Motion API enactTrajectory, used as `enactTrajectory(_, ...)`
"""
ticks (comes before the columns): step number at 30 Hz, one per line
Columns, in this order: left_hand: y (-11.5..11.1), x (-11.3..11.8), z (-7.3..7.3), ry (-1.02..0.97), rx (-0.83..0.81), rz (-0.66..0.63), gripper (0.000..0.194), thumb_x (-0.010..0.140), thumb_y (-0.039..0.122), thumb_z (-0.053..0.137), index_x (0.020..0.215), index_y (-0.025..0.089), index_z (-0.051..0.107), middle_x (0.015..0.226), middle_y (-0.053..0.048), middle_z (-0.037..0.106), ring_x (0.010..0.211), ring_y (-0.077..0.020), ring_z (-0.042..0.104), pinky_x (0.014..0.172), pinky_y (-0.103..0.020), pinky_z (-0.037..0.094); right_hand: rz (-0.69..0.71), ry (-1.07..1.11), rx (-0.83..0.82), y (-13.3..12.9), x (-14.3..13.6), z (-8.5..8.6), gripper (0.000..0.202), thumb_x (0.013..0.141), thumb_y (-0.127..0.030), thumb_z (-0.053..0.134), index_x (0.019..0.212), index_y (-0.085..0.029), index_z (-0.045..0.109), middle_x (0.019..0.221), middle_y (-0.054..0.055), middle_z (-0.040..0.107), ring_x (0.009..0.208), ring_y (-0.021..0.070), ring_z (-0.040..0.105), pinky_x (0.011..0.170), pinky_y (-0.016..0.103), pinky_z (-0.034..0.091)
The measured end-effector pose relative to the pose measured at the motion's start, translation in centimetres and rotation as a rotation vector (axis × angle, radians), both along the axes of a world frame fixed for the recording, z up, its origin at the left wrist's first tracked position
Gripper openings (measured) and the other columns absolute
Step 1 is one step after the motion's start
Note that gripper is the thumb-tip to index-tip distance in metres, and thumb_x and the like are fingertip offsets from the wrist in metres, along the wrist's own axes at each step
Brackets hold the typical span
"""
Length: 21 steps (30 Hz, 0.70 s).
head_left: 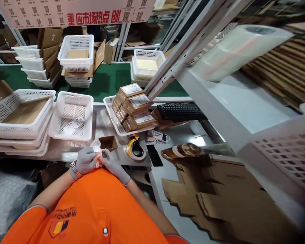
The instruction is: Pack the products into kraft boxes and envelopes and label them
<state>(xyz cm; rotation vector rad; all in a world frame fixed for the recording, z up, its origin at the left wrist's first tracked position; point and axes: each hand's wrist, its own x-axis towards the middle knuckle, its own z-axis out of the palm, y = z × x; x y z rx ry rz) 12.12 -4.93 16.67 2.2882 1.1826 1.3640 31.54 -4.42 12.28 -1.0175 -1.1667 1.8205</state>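
Observation:
Both hands wear grey gloves and meet in front of the orange shirt. My left hand (85, 160), with a metal watch at the wrist, is closed on a small clear plastic bag (96, 145). From the right, my right hand (114, 165) pinches the same bag near its lower end. Something orange-red shows between the fingers, too small to make out. Just behind the hands stands a small open cardboard box (108, 143). Right of it lies a tape dispenser (136, 149) with a yellow part.
White baskets (71, 135) stand at the left; another basket (122, 133) holds boxes with labels (139, 100). A black phone (154, 155), a keyboard (180, 111), a brown tape roll (180, 151) and flat cardboard (226, 189) lie right. A metal post (178, 56) rises beyond. Behind runs a green conveyor (109, 79).

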Motion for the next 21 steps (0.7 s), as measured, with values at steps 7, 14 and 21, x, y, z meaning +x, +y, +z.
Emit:
enactTrajectory(7, 0.9, 0.7, -1.3, -0.214, -0.157, 0.033, 0.057, 0.115, 0.041, 0.061, 0.062, 0.019, 0.064, 0.061, 0.001, 0.055, 0.056, -0.0106, 0.051, 0.055, -0.026, 0.036, 0.036, 0.200, -0.068, -0.2, 1.0, 0.2, 0.076, 0.077, -0.054, 0.102, 0.136, -0.031, 0.060, 0.130, 0.005, 0.073, 0.123, 0.0263, 0.070, 0.109, 0.042, 0.055)
enactTrajectory(14, 1.9, 0.9, -1.3, -0.226, -0.213, -0.052, 0.068, 0.115, 0.051, 0.059, 0.055, 0.019, 0.057, 0.058, 0.001, 0.050, 0.054, -0.0102, 0.046, 0.052, -0.026, 0.032, -0.055, 0.262, -0.071, 0.9, 0.8, 0.0, 0.076, 0.067, -0.048, 0.107, 0.118, -0.032, 0.053, 0.107, -0.001, 0.072, 0.105, 0.0242, 0.071, 0.095, 0.038, 0.057)
enactTrajectory(21, 2.3, 1.2, -1.0, -0.164, -0.129, -0.087, 0.055, 0.115, 0.046, 0.059, 0.070, 0.019, 0.076, 0.061, -0.001, 0.059, 0.057, -0.0118, 0.051, 0.056, -0.026, 0.037, -0.216, 0.179, -0.165, 1.9, -0.2, -1.3, 0.064, 0.069, -0.050, 0.102, 0.100, -0.029, 0.050, 0.090, -0.005, 0.061, 0.078, 0.0167, 0.061, 0.071, 0.028, 0.051)
